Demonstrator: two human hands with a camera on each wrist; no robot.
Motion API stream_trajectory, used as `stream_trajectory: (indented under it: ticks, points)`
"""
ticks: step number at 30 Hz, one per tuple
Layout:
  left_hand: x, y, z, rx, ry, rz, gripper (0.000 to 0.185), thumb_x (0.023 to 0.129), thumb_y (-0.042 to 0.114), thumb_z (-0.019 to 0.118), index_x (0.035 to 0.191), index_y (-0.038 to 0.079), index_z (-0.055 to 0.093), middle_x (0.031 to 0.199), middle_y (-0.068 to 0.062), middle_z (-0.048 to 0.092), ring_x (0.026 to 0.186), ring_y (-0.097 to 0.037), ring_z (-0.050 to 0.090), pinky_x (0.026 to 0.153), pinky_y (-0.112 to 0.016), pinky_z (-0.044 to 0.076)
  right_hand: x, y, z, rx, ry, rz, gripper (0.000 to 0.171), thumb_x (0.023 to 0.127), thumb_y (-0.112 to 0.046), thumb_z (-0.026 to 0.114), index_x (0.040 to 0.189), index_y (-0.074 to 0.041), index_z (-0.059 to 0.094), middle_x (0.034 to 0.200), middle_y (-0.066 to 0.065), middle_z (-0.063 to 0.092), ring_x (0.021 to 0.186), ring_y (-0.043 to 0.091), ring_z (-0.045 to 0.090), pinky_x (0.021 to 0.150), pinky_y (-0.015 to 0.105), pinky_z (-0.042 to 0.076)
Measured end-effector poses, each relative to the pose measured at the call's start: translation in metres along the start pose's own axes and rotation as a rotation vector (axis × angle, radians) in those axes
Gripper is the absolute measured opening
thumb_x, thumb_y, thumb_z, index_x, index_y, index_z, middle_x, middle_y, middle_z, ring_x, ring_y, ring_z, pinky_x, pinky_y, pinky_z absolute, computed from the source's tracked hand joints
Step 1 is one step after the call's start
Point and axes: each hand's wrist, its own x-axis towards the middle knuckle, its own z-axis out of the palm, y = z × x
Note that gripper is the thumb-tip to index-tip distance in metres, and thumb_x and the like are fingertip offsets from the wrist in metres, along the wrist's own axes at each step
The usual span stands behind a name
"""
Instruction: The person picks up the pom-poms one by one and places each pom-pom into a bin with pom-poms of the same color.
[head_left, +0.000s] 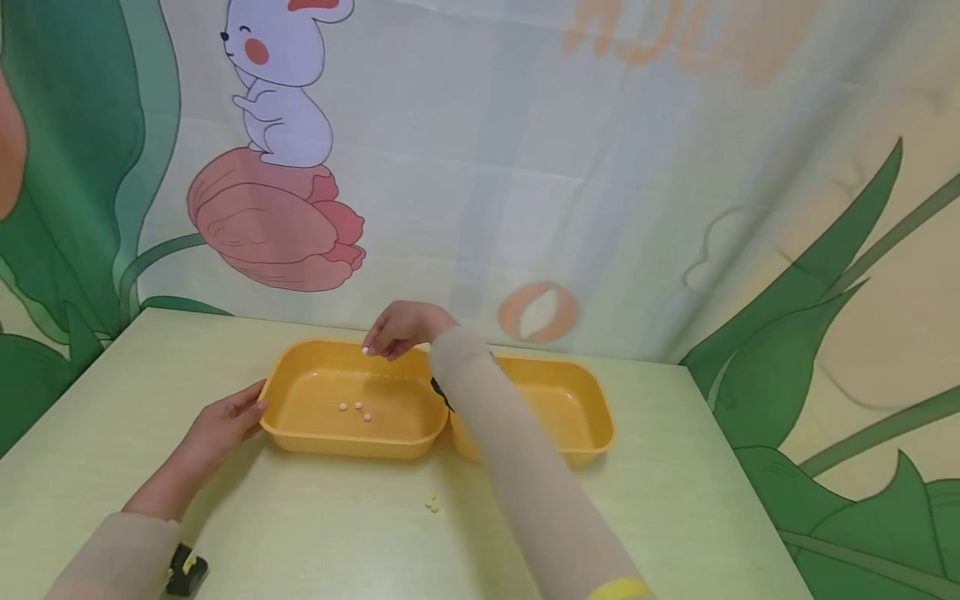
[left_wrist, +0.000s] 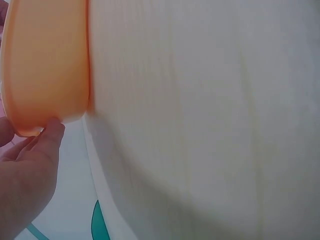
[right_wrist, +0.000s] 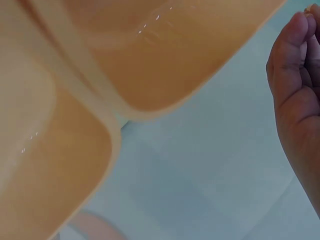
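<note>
Two yellow plastic trays stand side by side on the table. At the near end of the left tray [head_left: 352,448], my left hand [head_left: 221,429] grips the rim; the left wrist view shows its fingers [left_wrist: 50,137] on the tray's end. Above the far rim of that tray, my right hand [head_left: 405,327] pinches a small white pellet [head_left: 366,350] between thumb and fingertips. Several small pale pellets [head_left: 358,406] lie on the left tray's floor. The right tray [head_left: 577,404] is partly covered by my right forearm. In the right wrist view, the fingertips [right_wrist: 300,25] meet at the frame's edge.
A few small yellowish pellets [head_left: 432,503] lie on the table [head_left: 337,525] in front of the trays. Behind the table hangs a printed curtain [head_left: 465,167] with a rabbit and flowers. A black strap piece [head_left: 186,572] is at the left wrist.
</note>
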Motion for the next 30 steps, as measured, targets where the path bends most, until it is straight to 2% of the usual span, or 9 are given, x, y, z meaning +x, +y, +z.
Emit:
stream_trajectory:
  ticks: [2,6,8,14,18,23,30]
  points:
    - [0.0,0.0,0.0,-0.004,-0.001,0.006,0.063,0.113,0.029,0.037,0.16,-0.006,0.013,0.166,-0.032,0.017,0.152,-0.049,0.028,0.11,-0.036,0.042,0.004,-0.001,0.003,0.012,0.012,-0.004,0.018,0.097,-0.012,0.07,0.11,0.0,0.074,0.083,0.004,0.064,0.071,0.014,0.057,0.071,0.018,0.06]
    - [0.0,-0.001,0.0,-0.009,0.002,0.015,0.063,0.113,0.028,0.037,0.16,-0.006,0.014,0.166,-0.032,0.018,0.151,-0.048,0.028,0.109,-0.035,0.042,0.012,-0.001,0.011,0.021,0.042,-0.007,0.015,0.096,-0.012,0.07,0.106,-0.001,0.075,0.102,0.014,0.071,0.07,0.015,0.059,0.072,0.018,0.061]
    - [0.001,-0.001,0.0,-0.009,0.003,0.015,0.063,0.113,0.028,0.037,0.16,-0.006,0.013,0.166,-0.032,0.018,0.151,-0.049,0.028,0.109,-0.036,0.042,0.016,0.0,0.016,0.025,0.054,0.004,0.011,0.096,-0.012,0.071,0.101,-0.003,0.076,0.106,0.014,0.072,0.069,0.015,0.06,0.07,0.018,0.061]
    - [0.0,-0.001,0.0,-0.007,0.001,0.019,0.063,0.113,0.027,0.038,0.16,-0.007,0.014,0.166,-0.032,0.018,0.152,-0.049,0.028,0.11,-0.038,0.041,0.025,0.004,0.03,0.014,0.065,0.003,0.007,0.096,-0.008,0.07,0.095,-0.001,0.073,0.083,0.005,0.067,0.068,0.015,0.057,0.066,0.019,0.058]
    - [-0.001,0.0,-0.001,-0.008,0.002,0.007,0.062,0.112,0.026,0.038,0.16,-0.006,0.014,0.166,-0.032,0.018,0.152,-0.048,0.028,0.11,-0.037,0.041,0.025,0.004,0.035,-0.005,0.088,-0.023,0.008,0.096,-0.008,0.07,0.097,-0.001,0.074,0.079,0.003,0.066,0.069,0.015,0.057,0.066,0.019,0.058]
    - [-0.001,0.003,-0.001,0.003,0.005,0.019,0.061,0.113,0.024,0.037,0.16,-0.007,0.014,0.165,-0.032,0.019,0.151,-0.048,0.03,0.11,-0.038,0.042,0.024,0.003,0.038,-0.039,0.071,-0.031,0.009,0.096,-0.007,0.07,0.1,-0.001,0.075,0.077,0.001,0.065,0.07,0.014,0.057,0.069,0.019,0.059]
    - [-0.002,0.002,0.0,0.013,0.01,0.015,0.061,0.113,0.026,0.037,0.16,-0.007,0.016,0.165,-0.032,0.022,0.15,-0.048,0.032,0.109,-0.037,0.044,0.037,0.011,0.044,-0.07,0.059,0.002,0.008,0.093,-0.009,0.074,0.086,-0.007,0.076,0.073,0.001,0.067,0.068,0.014,0.059,0.065,0.019,0.057]
